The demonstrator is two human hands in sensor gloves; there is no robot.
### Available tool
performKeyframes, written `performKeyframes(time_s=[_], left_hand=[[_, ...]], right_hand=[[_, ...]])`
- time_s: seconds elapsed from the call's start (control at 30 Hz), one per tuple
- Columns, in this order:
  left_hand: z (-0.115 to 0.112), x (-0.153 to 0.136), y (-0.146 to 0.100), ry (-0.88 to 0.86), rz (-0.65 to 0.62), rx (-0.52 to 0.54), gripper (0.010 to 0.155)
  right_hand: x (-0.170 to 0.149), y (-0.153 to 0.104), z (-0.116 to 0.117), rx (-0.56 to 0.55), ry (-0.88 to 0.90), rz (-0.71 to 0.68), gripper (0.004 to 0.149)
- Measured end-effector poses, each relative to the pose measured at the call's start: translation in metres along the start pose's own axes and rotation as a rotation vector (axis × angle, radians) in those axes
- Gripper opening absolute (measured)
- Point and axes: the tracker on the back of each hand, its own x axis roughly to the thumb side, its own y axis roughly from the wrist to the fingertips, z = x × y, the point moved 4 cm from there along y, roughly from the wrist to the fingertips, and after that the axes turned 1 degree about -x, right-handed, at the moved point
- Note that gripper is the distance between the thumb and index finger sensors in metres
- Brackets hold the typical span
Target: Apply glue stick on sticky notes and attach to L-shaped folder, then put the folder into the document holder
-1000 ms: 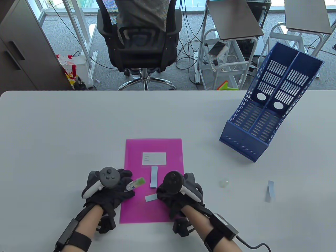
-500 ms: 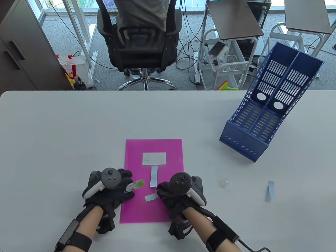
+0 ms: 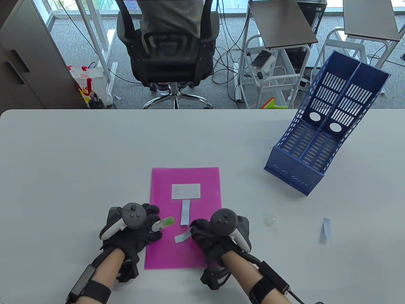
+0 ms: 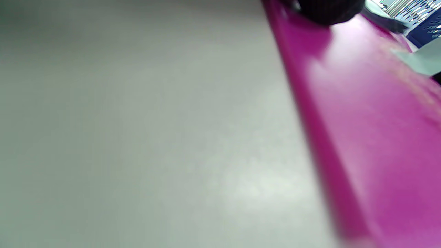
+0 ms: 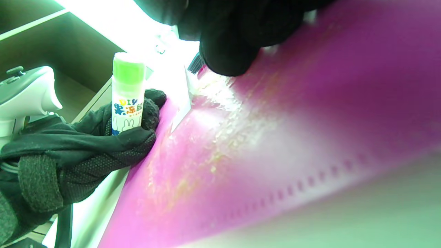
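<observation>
A pink L-shaped folder lies flat at the near middle of the table, with a white label and an upright pale blue sticky note on it. My left hand rests on the folder's left edge and grips a green-tipped glue stick, tip pointing right. My right hand pinches the right end of a second sticky note, which lies slanted on the folder. In the right wrist view, my fingertips press at that note beside the glue stick.
A blue two-slot document holder stands at the right rear of the table. Another pale blue sticky note and a clear glue cap lie right of the folder. An office chair stands beyond the far edge.
My right hand has shifted slightly right and turned, raising the right end of the slanted sticky note a little. The left hand and glue stick have stayed put.
</observation>
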Motion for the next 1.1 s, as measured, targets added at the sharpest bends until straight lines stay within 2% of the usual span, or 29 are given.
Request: performKeyframes(time_s=[1.1], left_hand=[[-0.0012,0.0005,-0.0010,0.011,0.002,0.000,0.051]], right_hand=[[-0.0056,-0.0022,-0.0045,0.011,0.151,0.028,0.033]])
